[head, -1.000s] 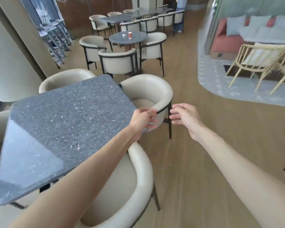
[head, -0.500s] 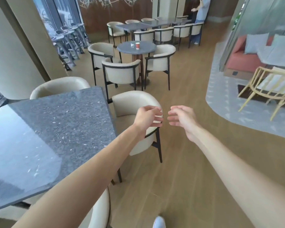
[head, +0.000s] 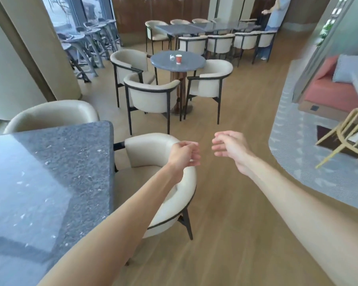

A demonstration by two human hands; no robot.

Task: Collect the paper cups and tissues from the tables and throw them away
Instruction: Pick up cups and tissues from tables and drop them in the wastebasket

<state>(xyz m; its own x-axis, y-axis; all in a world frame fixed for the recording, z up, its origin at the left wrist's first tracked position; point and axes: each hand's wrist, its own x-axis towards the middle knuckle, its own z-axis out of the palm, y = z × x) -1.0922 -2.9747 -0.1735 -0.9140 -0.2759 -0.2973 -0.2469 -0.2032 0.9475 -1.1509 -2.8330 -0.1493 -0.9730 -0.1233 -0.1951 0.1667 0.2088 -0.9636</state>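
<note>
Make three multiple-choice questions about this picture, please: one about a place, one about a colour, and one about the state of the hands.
1. Where does the paper cup stand?
A. on the round table
B. on the long table at the back
C. on the floor

2. Which colour is the paper cup?
A. blue
B. red
C. green

3. What are the hands doing?
A. the left hand holds a cup
B. the right hand holds a tissue
C. both are held out in the air, clearly gripping nothing

Answers:
1. A, because the cup stands upright on the round table, beside a small crumpled item that is too small to identify.
2. B, because its wall is red with a pale rim.
3. C, because the left hand and the right hand have loosely curled fingers, far from any table.
</note>
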